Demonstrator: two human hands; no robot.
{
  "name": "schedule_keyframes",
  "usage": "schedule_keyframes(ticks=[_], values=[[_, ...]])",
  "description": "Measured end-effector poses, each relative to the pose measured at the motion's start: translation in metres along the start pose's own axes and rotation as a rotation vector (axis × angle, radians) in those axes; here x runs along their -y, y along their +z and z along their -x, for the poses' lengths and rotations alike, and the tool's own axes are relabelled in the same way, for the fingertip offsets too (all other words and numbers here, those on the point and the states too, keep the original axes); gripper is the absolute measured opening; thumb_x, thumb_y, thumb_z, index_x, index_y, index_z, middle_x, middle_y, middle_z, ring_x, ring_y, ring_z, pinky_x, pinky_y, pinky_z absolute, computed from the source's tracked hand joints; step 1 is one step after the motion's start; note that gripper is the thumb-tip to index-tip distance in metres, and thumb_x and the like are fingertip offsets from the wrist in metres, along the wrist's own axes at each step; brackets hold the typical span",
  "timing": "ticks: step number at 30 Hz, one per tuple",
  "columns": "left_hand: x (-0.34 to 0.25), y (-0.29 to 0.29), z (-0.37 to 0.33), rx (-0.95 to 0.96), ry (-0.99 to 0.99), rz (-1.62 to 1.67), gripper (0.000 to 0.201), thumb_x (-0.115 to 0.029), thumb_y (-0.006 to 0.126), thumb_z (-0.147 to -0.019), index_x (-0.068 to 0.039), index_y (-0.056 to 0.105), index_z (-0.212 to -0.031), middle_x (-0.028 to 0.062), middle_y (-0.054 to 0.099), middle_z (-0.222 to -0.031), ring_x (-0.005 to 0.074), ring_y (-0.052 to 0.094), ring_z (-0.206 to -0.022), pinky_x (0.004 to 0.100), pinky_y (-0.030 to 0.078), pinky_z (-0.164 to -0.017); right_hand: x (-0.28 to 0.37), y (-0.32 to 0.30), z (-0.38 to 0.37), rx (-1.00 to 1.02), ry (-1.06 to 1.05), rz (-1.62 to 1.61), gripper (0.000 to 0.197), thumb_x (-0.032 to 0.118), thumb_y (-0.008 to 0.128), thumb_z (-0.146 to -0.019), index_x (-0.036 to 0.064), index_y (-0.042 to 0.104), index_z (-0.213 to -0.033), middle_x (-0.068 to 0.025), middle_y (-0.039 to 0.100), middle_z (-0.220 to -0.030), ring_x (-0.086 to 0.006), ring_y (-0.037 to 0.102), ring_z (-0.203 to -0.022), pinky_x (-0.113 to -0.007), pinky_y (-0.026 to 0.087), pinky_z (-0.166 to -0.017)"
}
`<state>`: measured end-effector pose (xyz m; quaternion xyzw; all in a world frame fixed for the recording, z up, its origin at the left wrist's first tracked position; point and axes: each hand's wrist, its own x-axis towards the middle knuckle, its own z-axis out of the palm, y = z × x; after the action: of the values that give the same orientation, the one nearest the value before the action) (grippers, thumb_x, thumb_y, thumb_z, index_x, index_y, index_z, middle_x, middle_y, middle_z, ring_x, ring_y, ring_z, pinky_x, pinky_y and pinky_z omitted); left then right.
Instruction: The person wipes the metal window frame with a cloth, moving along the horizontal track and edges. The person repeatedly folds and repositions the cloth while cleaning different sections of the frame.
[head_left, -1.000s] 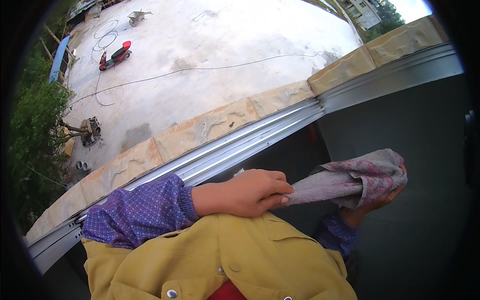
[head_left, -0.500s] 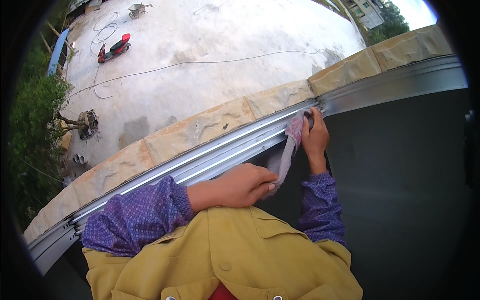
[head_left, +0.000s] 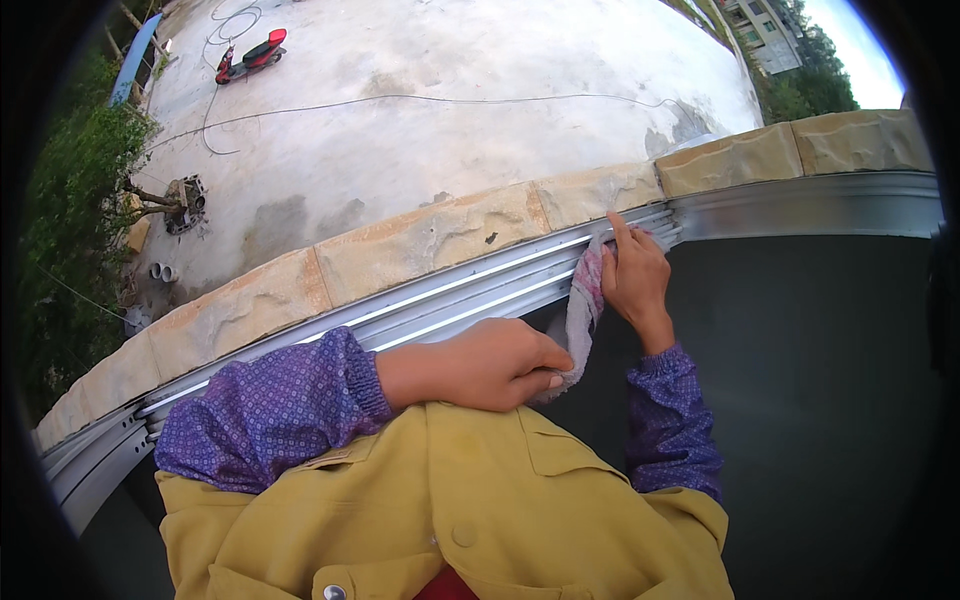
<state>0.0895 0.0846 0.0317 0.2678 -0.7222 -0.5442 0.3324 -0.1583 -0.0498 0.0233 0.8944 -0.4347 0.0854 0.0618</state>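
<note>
A grey and pink cloth (head_left: 580, 312) hangs twisted between my two hands. My left hand (head_left: 492, 364) pinches its lower end, close to my yellow jacket front. My right hand (head_left: 637, 277) presses the upper end onto the metal window track (head_left: 470, 295), near the corner where two frame sides meet. Its index finger stretches forward along the rails toward the stone ledge (head_left: 430, 240); the other fingers bend around the cloth and are partly hidden.
Beyond the ledge, far below, lies a pale concrete yard with a red scooter (head_left: 252, 56), a long cable and a tree (head_left: 165, 203). Another metal frame side (head_left: 810, 205) runs to the right. A dark grey surface (head_left: 800, 400) fills the right side.
My right index finger has straightened forward over the track, and the cloth is bunched lower under the hand. The view has shifted slightly; my left hand keeps its pinch.
</note>
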Motion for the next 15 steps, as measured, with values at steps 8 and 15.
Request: schedule_keyframes(ticks=[8, 15], values=[[-0.031, -0.029, 0.072, -0.118, 0.000, 0.084, 0.024, -0.020, 0.062, -0.093, -0.004, 0.069, -0.109, 0.0172, 0.069, -0.090, 0.0358, 0.066, -0.081, 0.0418, 0.051, -0.069, 0.099, 0.000, 0.005, -0.077, -0.205, -0.074, 0.049, 0.017, 0.067, -0.080, 0.0005, 0.063, -0.126, -0.0152, 0.065, -0.077, -0.0348, 0.063, -0.082, -0.045, 0.049, -0.073], [-0.042, -0.029, 0.114, -0.173, 0.051, 0.141, 0.021, -0.015, 0.065, -0.093, -0.003, 0.069, -0.109, 0.0151, 0.068, -0.089, 0.0307, 0.066, -0.077, 0.0364, 0.050, -0.067, 0.188, 0.002, 0.017, -0.173, -0.182, -0.216, 0.049, 0.016, 0.065, -0.080, -0.0013, 0.064, -0.126, -0.0166, 0.067, -0.084, -0.0365, 0.064, -0.089, -0.045, 0.051, -0.080]])
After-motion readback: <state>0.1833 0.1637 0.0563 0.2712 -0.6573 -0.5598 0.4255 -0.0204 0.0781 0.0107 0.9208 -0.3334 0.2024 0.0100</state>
